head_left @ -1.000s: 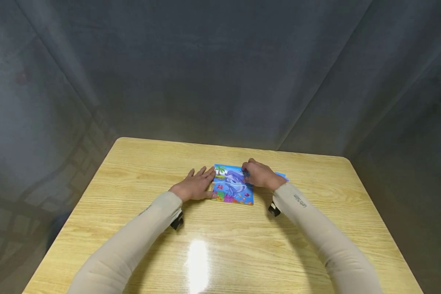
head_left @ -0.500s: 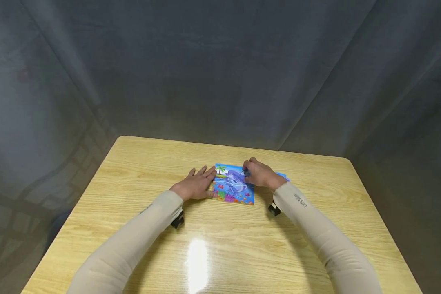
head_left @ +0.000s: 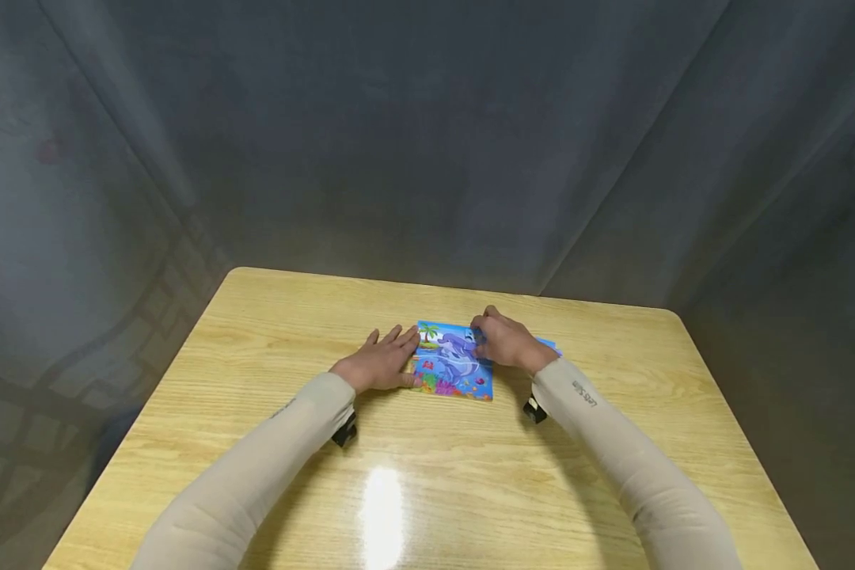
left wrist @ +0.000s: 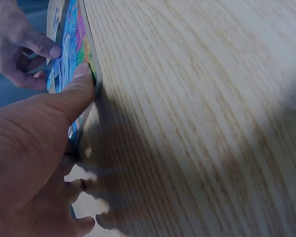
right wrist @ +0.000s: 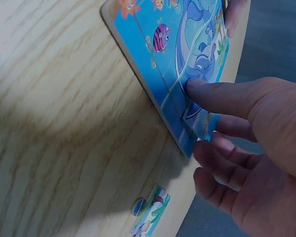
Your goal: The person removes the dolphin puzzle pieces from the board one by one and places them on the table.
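A dolphin jigsaw puzzle (head_left: 452, 380) in a thin board frame lies flat on the table, with a palm tree and coral in its picture. My left hand (head_left: 378, 360) rests at its left edge, fingers spread. In the left wrist view the left thumb (left wrist: 81, 81) presses on the coral corner. At the upper right part of the puzzle, my right hand (head_left: 506, 339) pinches a puzzle piece (right wrist: 207, 126). That piece stands tilted close over the board, with the right thumb (right wrist: 202, 89) touching the picture. From the head, the right fingers hide that corner.
Loose puzzle pieces (right wrist: 153, 212) lie on the table just right of the puzzle, partly hidden behind the right wrist in the head view. The wooden table (head_left: 435, 491) ends at a back edge before a dark grey curtain (head_left: 399, 158).
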The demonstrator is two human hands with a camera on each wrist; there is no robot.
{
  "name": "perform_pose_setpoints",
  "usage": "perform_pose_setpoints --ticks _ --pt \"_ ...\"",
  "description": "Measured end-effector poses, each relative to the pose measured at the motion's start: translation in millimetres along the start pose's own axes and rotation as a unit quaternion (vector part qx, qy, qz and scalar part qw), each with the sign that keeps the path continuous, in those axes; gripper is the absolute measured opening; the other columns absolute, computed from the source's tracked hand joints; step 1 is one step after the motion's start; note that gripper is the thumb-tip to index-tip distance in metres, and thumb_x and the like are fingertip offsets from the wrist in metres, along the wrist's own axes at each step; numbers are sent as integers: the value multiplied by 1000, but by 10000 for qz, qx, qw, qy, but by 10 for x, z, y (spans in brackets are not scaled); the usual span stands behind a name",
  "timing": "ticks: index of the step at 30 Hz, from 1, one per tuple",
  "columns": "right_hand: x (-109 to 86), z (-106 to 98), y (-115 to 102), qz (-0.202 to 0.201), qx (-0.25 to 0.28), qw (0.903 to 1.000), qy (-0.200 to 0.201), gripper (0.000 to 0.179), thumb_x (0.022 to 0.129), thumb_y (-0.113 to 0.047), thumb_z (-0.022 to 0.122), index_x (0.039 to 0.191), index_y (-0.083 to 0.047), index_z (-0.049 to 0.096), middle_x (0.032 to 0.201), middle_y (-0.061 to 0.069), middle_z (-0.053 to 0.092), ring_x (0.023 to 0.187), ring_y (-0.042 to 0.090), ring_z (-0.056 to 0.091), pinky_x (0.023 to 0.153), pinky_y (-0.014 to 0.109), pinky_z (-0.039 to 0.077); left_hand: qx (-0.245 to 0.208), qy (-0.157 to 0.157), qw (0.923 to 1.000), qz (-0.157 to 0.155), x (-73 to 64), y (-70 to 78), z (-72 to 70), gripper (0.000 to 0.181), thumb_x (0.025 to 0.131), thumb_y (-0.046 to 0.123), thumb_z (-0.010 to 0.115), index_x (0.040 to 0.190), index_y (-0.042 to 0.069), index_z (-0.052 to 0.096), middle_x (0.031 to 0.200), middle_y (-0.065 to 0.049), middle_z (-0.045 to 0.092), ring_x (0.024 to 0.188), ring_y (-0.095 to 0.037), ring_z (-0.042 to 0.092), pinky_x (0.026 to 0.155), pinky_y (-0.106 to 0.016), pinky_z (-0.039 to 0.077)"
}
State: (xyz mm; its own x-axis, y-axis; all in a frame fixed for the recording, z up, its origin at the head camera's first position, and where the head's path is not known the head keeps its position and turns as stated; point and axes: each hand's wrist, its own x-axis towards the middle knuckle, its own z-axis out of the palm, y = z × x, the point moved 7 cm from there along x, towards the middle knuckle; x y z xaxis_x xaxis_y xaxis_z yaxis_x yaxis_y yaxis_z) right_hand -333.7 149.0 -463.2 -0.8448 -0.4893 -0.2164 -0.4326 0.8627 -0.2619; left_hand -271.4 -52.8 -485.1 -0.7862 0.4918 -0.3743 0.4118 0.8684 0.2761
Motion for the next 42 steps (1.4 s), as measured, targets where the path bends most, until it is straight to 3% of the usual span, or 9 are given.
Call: perform_pose_setpoints --ticks 6,11,15,20,42 --pt "-26 -11 19 -80 -23 9998 187 44 97 -23 81 134 -7 65 126 14 60 105 27 63 93 52 58 15 18 10000 4 18 4 11 91 106 60 54 173 14 13 183 -4 1 170 -35 4 136 -66 8" --pt "-58 -66 42 -305 98 9986 412 25 102 -16 74 124 -8 68 119 11 68 103 27 67 91 52 59 27 -3 10000 -7 27 23 12 92 106 61 54 173 14 12 183 -4 1 170 -34 4 136 -65 9" --pt "-47 -116 55 -401 561 9963 519 12 106 -9 65 115 -6 72 109 10 73 94 23 66 85 45 58 58 10 10000 -6 34 22 4 92 105 61 54 174 15 12 183 -4 0 170 -34 3 136 -65 9" --pt "-44 -150 100 -430 1175 9904 580 11 107 -5 61 106 -5 73 100 10 74 83 19 58 75 35 50 7 27 10000 -7 37 15 5 93 106 60 55 173 12 13 183 -5 2 170 -35 5 136 -66 10" --pt "-295 -319 566 25 1474 9875 567 14 110 -7 58 115 -2 69 111 19 72 68 16 51 66 33 45 58 68 10000 -13 73 -3 13 92 105 60 55 173 14 14 183 -5 2 170 -35 5 136 -66 11"
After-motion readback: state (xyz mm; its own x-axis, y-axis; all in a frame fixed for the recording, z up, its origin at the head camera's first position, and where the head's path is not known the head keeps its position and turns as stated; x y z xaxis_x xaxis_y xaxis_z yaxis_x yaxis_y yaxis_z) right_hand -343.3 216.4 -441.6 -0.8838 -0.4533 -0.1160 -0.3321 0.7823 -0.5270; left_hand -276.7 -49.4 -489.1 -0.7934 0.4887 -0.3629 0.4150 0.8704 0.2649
